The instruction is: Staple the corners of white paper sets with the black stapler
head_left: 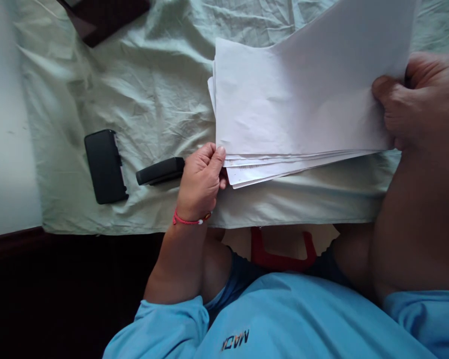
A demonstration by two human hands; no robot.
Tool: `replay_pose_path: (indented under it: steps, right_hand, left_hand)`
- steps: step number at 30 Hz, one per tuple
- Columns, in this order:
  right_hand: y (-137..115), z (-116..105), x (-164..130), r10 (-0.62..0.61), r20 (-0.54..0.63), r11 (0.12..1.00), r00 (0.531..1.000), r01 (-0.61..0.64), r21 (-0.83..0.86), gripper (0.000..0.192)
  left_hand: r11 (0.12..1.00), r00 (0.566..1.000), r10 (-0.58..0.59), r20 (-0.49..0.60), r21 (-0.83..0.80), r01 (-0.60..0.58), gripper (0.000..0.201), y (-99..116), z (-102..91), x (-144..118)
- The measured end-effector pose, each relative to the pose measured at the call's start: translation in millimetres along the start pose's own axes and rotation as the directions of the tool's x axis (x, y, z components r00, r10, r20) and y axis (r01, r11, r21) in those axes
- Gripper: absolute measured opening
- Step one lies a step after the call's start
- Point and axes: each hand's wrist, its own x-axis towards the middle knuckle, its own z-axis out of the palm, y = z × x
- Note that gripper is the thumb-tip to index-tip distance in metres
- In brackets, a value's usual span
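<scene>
Several loose white sheets of paper (284,104) lie in an uneven stack above the cloth, the top one bending upward on the right. My left hand (202,177) pinches the near left corner of the stack, thumb on top. On the right edge, my right hand (422,99) is closed on the paper with its thumb on the upper face; its other fingers are mostly hidden. Touching or just behind my left hand is a black stapler-like object (160,170), partly covered by that hand. Faint print shows on a lower sheet.
A pale green cloth (153,109) with wrinkles covers the table. At the left lies a black rectangular case (105,166). A dark brown box-like object (105,20) stands at the far left. Below the table's front edge is a red stool (284,262) between my legs.
</scene>
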Motion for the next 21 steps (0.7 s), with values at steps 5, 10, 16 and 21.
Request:
replay_pose_path:
  steps: [5, 10, 16, 21]
  right_hand:
    - [-3, -6, -5, -0.031, 0.011, 0.962, 0.999, 0.027, 0.272, 0.013]
    - [10, -9, 0, -0.229, -0.009, 0.789, 0.973, 0.191, 0.583, 0.026]
    - [22, -10, 3, -0.28, -0.106, 0.696, 0.954, 0.277, 0.662, 0.029]
    - [26, -10, 3, -0.333, -0.14, 0.61, 0.933, 0.326, 0.722, 0.028]
  left_hand:
    - [0.995, 0.999, 0.045, 0.015, -0.093, -0.044, 0.039, -1, 4.1, -2]
    - [0.983, 0.998, 0.059, 0.003, -0.177, -0.057, 0.036, 4, 5.8, -8]
    - [0.951, 0.995, 0.088, -0.049, -0.294, -0.098, 0.026, 13, -4.8, -9]
    - [0.899, 0.99, 0.117, -0.073, -0.417, -0.137, 0.019, 12, -5.1, -7]
